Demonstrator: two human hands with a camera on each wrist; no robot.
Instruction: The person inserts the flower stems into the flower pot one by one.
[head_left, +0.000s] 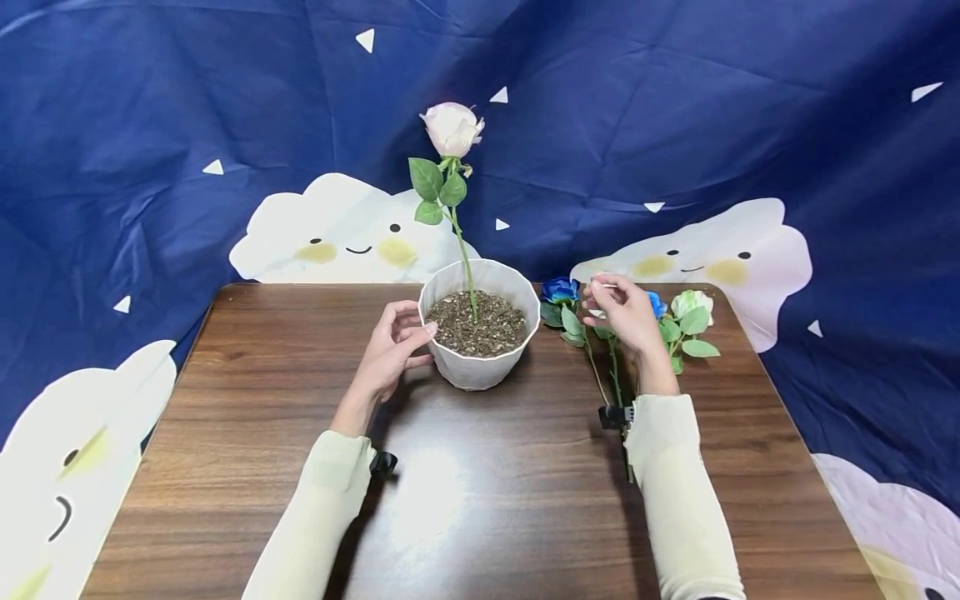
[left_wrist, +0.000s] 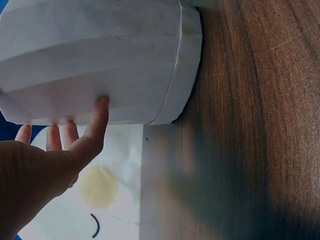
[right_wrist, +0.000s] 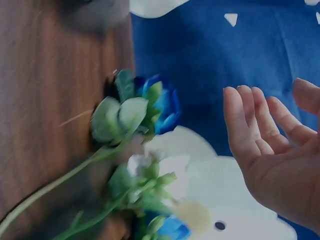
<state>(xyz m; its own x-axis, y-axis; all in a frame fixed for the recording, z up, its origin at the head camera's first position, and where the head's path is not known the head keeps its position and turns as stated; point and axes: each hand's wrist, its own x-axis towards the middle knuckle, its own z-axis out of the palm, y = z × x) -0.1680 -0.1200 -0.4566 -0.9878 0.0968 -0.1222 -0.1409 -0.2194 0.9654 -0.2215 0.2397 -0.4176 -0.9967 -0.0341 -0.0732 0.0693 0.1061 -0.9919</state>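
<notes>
A white faceted flowerpot (head_left: 480, 371) with dark soil (head_left: 480, 325) stands near the table's far edge. From the soil rises a pale pink rose (head_left: 453, 130) on a slightly leaning green stem. My left hand (head_left: 393, 346) touches the pot's left side with its fingers fairly straight; in the left wrist view one fingertip (left_wrist: 102, 102) meets the wall. Above the loose roses my right hand (head_left: 624, 317) hovers with relaxed fingers, holding nothing. Beneath it lie a dark blue rose (head_left: 560, 290), a lighter blue rose (head_left: 657, 305) and a white-green rose (head_left: 693, 307).
The brown wooden table (head_left: 487, 517) has a blue cloth (head_left: 675, 108) with cloud shapes hanging behind it. The loose roses' stems (right_wrist: 55, 185) run toward the near side, partly under the right wrist. A black wrist strap (head_left: 617, 417) hides part of them.
</notes>
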